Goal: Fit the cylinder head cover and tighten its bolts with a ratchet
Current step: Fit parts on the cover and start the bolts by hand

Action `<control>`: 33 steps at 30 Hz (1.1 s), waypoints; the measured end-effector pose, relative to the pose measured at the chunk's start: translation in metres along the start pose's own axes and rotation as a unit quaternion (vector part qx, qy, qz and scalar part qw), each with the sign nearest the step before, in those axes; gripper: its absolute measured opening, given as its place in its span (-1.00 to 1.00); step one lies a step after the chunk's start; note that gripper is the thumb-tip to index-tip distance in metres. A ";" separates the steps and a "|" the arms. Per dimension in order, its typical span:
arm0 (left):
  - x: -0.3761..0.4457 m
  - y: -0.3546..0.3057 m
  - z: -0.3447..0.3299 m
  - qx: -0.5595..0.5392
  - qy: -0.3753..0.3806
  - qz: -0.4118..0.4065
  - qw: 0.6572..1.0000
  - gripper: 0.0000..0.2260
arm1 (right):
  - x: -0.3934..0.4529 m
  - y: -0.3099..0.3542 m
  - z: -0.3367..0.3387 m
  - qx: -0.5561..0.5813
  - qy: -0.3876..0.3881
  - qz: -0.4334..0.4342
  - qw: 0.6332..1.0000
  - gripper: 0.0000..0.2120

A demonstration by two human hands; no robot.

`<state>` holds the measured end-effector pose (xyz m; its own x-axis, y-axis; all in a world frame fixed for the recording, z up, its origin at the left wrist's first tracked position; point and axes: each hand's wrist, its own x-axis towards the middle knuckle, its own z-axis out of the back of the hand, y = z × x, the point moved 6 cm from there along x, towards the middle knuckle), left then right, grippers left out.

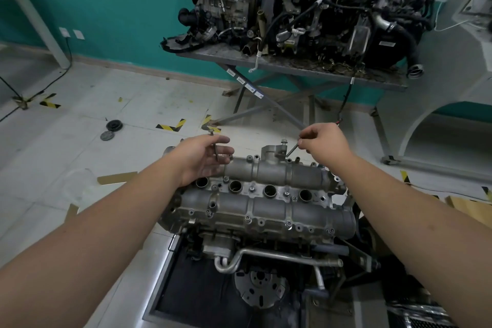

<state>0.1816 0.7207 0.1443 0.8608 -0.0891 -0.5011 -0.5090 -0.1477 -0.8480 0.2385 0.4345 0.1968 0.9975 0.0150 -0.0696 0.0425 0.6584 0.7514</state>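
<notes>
A teal-and-white wall and a pale tiled floor with yellow-black tape marks frame the workshop, and in the middle of it the cylinder head cover (255, 194) already sits on the engine (261, 255), a grey cast-metal piece with two long rounded humps and a row of four round wells between them. It looks heavy and rigid, not something that flexes, and its flanged rim with the bolt holes would be the place to take hold if it needed shifting; the cast surface looks dull rather than oily, though I can't be sure. The bolts are the fiddly part: slim, smooth and easy to drop into a well. The left hand (205, 160) pinches a long bolt (215, 149) upright over the cover's far left end, fingers loosely curled round it. The right hand (323, 146) nips a second bolt (291, 151) by its head, tip angled down toward a hole by the raised housing (271, 153), where another bolt (283, 142) already stands. No ratchet is visible. Beyond, a second engine (319, 2) crowds a grey bench (292, 66).
</notes>
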 end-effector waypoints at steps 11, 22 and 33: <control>0.012 0.043 -0.075 0.066 0.002 -0.054 0.996 -0.79 | 0.008 -0.001 -0.008 -0.157 0.009 0.057 0.986 -0.82; 0.014 0.066 -0.086 0.203 0.014 -0.121 0.972 -0.78 | 0.004 0.012 -0.013 -0.253 0.013 0.114 0.961 -0.81; 0.023 0.074 -0.080 0.095 -0.001 -0.104 0.990 -0.83 | 0.003 -0.003 -0.041 -0.323 0.133 0.093 0.933 -0.77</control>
<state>0.1639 0.6288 0.0842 0.9468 -0.0739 -0.3131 -0.3120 0.0262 -0.9497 0.2387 0.4632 0.1673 0.9311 0.3037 -0.2020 -0.2586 0.9402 0.2216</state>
